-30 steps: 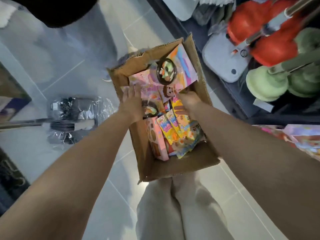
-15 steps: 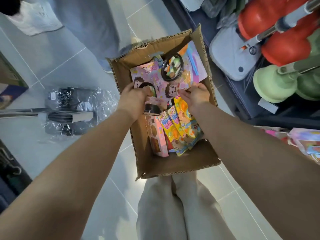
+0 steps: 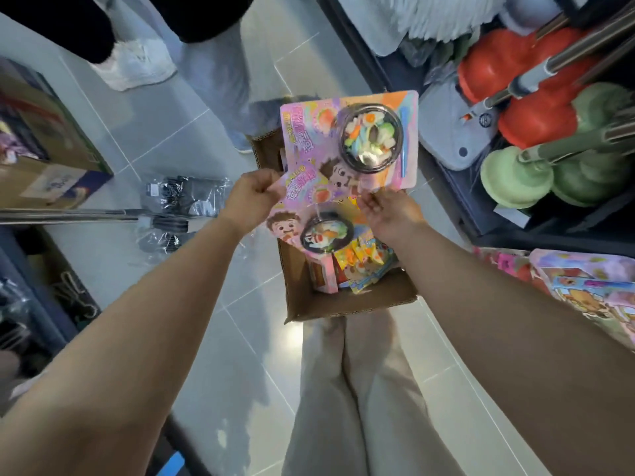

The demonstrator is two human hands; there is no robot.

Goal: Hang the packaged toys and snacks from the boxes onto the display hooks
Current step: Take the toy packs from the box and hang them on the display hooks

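Above the open cardboard box [image 3: 343, 302] on the tiled floor, we are holding two pink toy cards, each one with a clear bowl blister. Our left hand [image 3: 252, 197] is pinching the left edge of the lower card [image 3: 297, 201] with curled fingers. Our right hand [image 3: 390, 214] is gripping the bottom edge of the upper card [image 3: 309, 132] with its fingertips. The two cards are overlapping. Inside the box, yellow snack packets [image 3: 364, 266] and a pink package [image 3: 323, 278] are lying. Red and green plungers [image 3: 508, 176] are standing at the right.
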